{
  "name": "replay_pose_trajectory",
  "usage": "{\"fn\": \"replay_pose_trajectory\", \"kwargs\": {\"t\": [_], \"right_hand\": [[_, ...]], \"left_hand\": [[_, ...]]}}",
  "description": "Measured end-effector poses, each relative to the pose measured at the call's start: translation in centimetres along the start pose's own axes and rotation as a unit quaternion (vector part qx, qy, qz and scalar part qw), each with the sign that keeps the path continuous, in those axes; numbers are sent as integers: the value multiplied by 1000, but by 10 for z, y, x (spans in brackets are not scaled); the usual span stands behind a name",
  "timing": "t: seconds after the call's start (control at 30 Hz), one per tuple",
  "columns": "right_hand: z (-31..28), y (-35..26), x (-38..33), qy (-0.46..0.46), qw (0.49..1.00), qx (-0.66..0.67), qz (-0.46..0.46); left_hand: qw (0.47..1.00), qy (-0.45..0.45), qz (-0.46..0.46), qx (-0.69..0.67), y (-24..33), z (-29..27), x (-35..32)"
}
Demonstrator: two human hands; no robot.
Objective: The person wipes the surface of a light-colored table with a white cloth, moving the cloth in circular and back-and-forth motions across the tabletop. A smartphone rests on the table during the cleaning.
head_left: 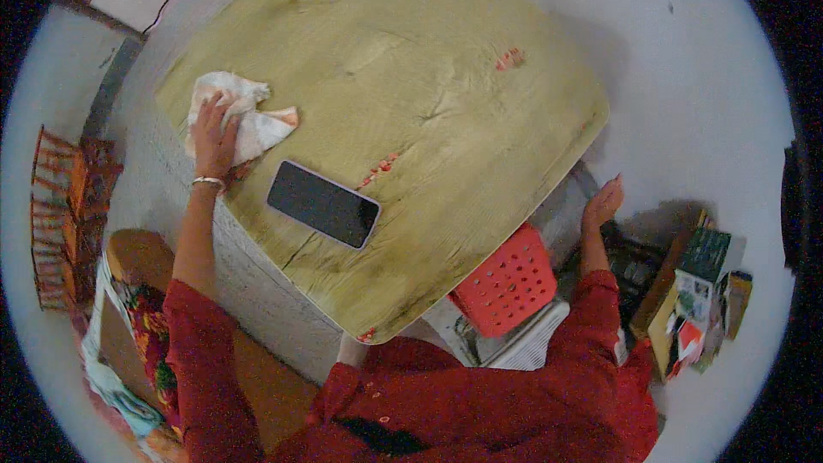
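On the left part of a pale green table [411,60] lies a crumpled white cloth [255,130] with orange-toned patches. My left hand [216,133] rests on the cloth, its fingers stretched out over it. A light bracelet circles that wrist. To the right of the cloth, a dark-screened phone [324,204] with a pale rim lies flat on the tabletop. My right hand [604,202] hangs beyond the table's right edge, apart from it, with fingers extended and nothing visible in them.
A red perforated plastic seat [507,283] stands partly under the table's near right edge. Books and papers [690,309] are stacked at right. A brown wooden rack [69,214] is far left, and an orange-brown seat [137,261] with colourful fabric [154,330] is near left.
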State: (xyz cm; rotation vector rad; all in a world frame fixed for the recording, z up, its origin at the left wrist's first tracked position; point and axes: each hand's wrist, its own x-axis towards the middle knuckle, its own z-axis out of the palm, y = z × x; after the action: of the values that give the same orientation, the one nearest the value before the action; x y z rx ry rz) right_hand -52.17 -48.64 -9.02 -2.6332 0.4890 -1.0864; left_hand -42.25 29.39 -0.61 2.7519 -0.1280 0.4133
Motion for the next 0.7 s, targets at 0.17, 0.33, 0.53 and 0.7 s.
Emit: {"fn": "replay_pose_trajectory", "kwargs": {"t": [0.17,0.33,0.53,0.7], "right_hand": [[1,-174,113,-159,935,149,-281],[25,-233,83,-376,839,70,-386],[28,-237,80,-358,818,93,-440],[35,-230,82,-338,803,127,-474]], "left_hand": [[992,102,-76,-26,24,11,-29],[919,214,-256,-210,69,-14,-73],[707,420,-335,-461,132,-37,-153],[627,521,-277,-509,202,-67,-211]]}}
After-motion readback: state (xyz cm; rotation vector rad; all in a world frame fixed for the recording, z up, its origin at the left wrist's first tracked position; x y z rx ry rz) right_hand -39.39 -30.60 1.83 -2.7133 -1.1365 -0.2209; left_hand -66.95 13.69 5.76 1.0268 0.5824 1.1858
